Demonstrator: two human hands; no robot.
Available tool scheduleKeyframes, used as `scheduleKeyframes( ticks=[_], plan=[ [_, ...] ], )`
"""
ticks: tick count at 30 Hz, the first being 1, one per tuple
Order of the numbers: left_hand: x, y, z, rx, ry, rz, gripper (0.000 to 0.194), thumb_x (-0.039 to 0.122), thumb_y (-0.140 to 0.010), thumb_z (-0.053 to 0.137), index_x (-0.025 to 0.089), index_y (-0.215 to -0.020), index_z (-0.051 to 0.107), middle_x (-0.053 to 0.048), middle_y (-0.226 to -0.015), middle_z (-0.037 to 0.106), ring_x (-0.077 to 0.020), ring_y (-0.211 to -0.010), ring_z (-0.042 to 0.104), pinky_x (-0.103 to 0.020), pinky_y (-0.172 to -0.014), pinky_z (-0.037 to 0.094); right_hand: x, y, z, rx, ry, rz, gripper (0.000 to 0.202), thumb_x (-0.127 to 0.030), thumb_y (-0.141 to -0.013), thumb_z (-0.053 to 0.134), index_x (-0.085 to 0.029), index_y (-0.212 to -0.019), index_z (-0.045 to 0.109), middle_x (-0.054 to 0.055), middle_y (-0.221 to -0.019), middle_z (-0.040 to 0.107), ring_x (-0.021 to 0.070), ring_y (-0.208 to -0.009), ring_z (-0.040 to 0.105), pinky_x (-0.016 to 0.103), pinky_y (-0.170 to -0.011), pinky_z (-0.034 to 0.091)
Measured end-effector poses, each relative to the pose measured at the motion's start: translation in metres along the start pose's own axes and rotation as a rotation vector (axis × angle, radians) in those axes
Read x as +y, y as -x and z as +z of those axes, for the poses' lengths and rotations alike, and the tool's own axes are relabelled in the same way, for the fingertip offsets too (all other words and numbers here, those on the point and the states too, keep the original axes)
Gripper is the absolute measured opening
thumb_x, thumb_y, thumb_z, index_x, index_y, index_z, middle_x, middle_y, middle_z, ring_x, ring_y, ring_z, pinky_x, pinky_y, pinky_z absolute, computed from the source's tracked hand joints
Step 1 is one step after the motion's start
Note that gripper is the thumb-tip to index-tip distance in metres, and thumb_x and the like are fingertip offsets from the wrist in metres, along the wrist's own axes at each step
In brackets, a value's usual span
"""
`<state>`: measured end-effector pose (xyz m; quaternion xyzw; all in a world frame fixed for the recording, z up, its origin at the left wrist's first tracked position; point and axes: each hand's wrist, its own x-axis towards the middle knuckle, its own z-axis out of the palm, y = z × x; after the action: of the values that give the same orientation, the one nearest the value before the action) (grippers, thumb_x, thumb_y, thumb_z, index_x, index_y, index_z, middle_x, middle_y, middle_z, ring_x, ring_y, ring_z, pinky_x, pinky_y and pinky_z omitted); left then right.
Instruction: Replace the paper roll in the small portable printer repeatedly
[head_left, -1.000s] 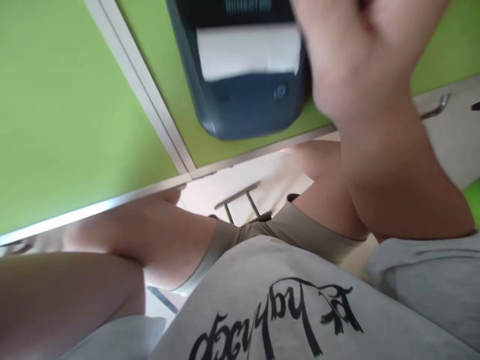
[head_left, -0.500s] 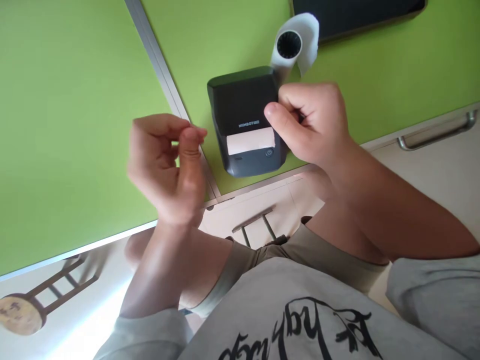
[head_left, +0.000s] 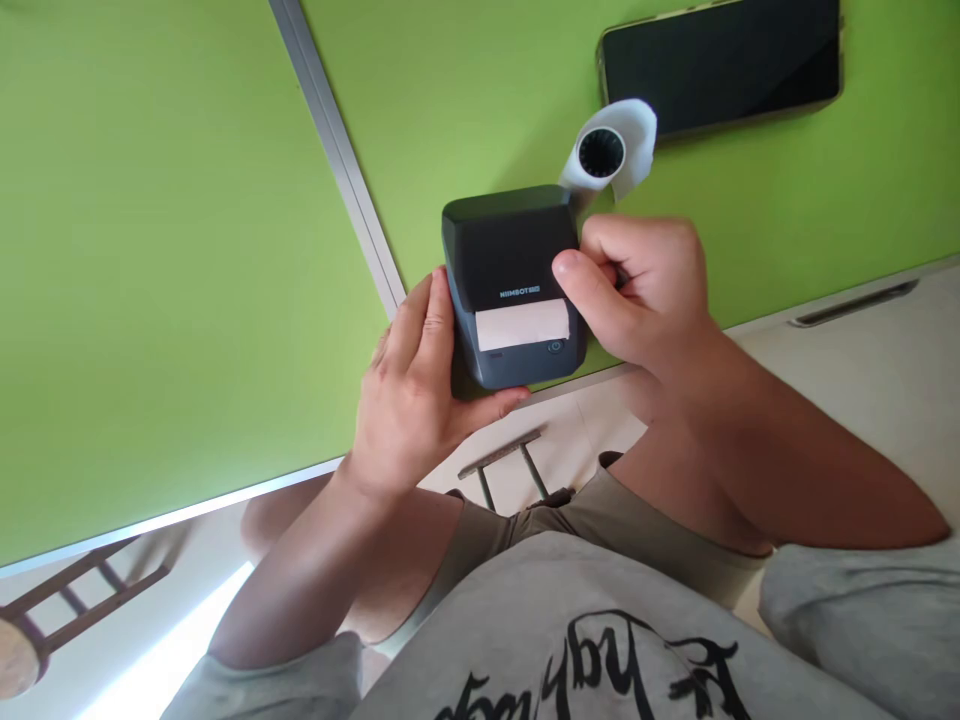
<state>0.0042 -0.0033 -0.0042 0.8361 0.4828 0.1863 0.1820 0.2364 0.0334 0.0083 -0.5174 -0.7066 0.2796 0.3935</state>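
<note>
A dark label printer (head_left: 510,250) is held over the green table near its front edge, with a white strip of label paper (head_left: 523,325) showing at its front slot. My left hand (head_left: 412,385) wraps its left side, fingers along the edge and thumb under the front. On the opposite side my right hand (head_left: 649,285) grips the printer's upper right edge, thumb on top and the other fingers curled. What those curled fingers touch is partly hidden. Just behind the printer stands a white label roll (head_left: 581,170) with a black core, its loose end curling to the right.
A black smartphone (head_left: 724,70) lies on the green table (head_left: 165,260) at the far right. A grey metal strip (head_left: 337,150) runs across the tabletop. Below the front edge are a drawer handle (head_left: 855,303) and a wooden stool (head_left: 82,590) at the left.
My left hand, pinched in the air beside the printer earlier, has moved right and taken hold of the printer's left side. The right hand keeps its grip. The view has shifted slightly.
</note>
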Motion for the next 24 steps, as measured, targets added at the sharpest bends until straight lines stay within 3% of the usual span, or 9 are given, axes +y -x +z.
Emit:
scheduleKeyframes(
  ticks=[6,12,20,24],
  plan=[
    [-0.006,0.000,0.000,0.041,-0.040,0.015,0.098,0.084,-0.094,0.048,0.015,-0.163,0.041,-0.022,-0.154,0.059,-0.0378,-0.139,0.060,-0.052,-0.122,0.040,-0.001,0.000,-0.002,-0.006,0.017,0.058,0.046,-0.041,-0.098,0.055,-0.023,-0.066,0.028,-0.004,-0.057,0.030,0.0086,-0.054,0.028,0.029,-0.056,0.027],
    [-0.004,-0.007,0.002,0.019,-0.013,-0.023,0.100,0.089,-0.091,0.045,0.014,-0.156,0.050,-0.021,-0.151,0.062,-0.0369,-0.136,0.063,-0.052,-0.120,0.039,0.006,0.002,0.000,-0.042,-0.017,0.103,0.041,-0.059,-0.092,0.062,-0.027,-0.088,0.036,-0.006,-0.063,0.040,0.0116,-0.056,0.040,0.030,-0.058,0.036],
    [-0.003,-0.008,0.003,0.048,-0.005,-0.037,0.104,0.093,-0.083,0.050,0.018,-0.155,0.050,-0.020,-0.148,0.064,-0.0381,-0.134,0.063,-0.056,-0.120,0.037,0.019,0.005,0.006,-0.013,-0.026,-0.013,0.039,-0.050,-0.085,0.067,-0.028,-0.092,0.036,-0.010,-0.060,0.040,0.0117,-0.053,0.038,0.030,-0.057,0.036],
    [-0.005,-0.008,0.000,0.068,0.076,-0.039,0.094,0.089,-0.094,0.033,0.015,-0.150,0.053,-0.018,-0.140,0.070,-0.0342,-0.130,0.065,-0.052,-0.118,0.040,0.019,0.006,0.008,0.046,-0.062,-0.018,0.036,-0.048,-0.084,0.066,-0.028,-0.088,0.036,-0.010,-0.059,0.040,0.0115,-0.051,0.036,0.029,-0.055,0.036]
  ],
)
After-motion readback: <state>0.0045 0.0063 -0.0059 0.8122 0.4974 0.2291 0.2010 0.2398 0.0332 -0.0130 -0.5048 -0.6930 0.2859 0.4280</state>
